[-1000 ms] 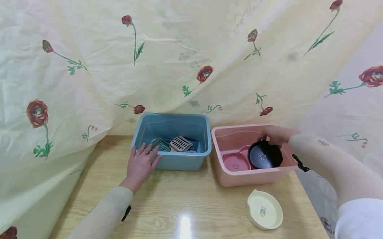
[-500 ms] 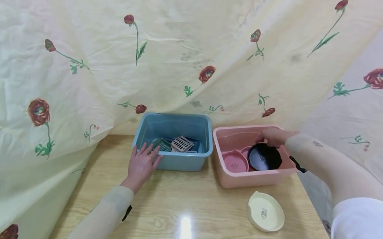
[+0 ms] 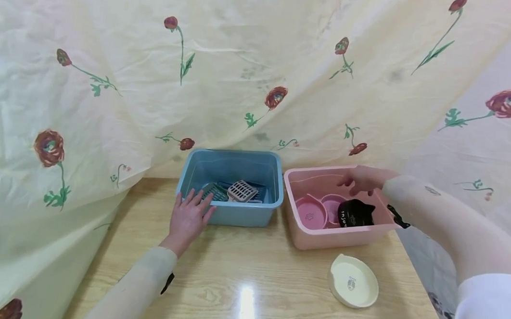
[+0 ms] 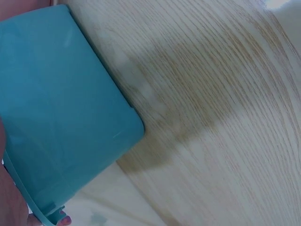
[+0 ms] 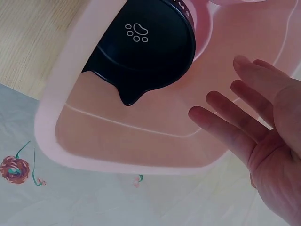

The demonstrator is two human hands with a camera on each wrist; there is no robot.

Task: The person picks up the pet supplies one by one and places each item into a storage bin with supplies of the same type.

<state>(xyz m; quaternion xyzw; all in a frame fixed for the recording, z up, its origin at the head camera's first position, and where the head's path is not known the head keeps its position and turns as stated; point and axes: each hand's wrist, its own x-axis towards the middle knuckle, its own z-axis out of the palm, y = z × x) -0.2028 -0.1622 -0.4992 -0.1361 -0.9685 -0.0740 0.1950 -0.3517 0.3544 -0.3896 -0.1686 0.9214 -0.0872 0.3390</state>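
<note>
My right hand (image 3: 363, 180) is over the pink basin (image 3: 333, 240), fingers extended and holding nothing. Just below it, a black cat-eared bowl (image 3: 355, 214) stands tilted against the basin's front wall, lettering visible on its side. In the right wrist view the black bowl (image 5: 146, 47) shows a paw print inside, and a gap separates it from my fingers (image 5: 230, 132). Two pink bowls (image 3: 311, 214) lie to its left in the basin. My left hand (image 3: 188, 223) rests with straight, spread fingers on the front left rim of the blue basin (image 3: 239, 216).
Inside the blue basin lie several slotted litter scoops, among them a beige one (image 3: 242, 191) and a green one (image 3: 215, 192). A cream bowl (image 3: 353, 282) sits on the wooden table (image 3: 205, 292) in front of the pink basin. Flowered cloth (image 3: 224, 100) hangs close behind both basins.
My right hand has let go of the black bowl and lifted slightly away, its fingers opening. The black bowl has tipped up toward the basin's front wall. My left hand has stayed in place.
</note>
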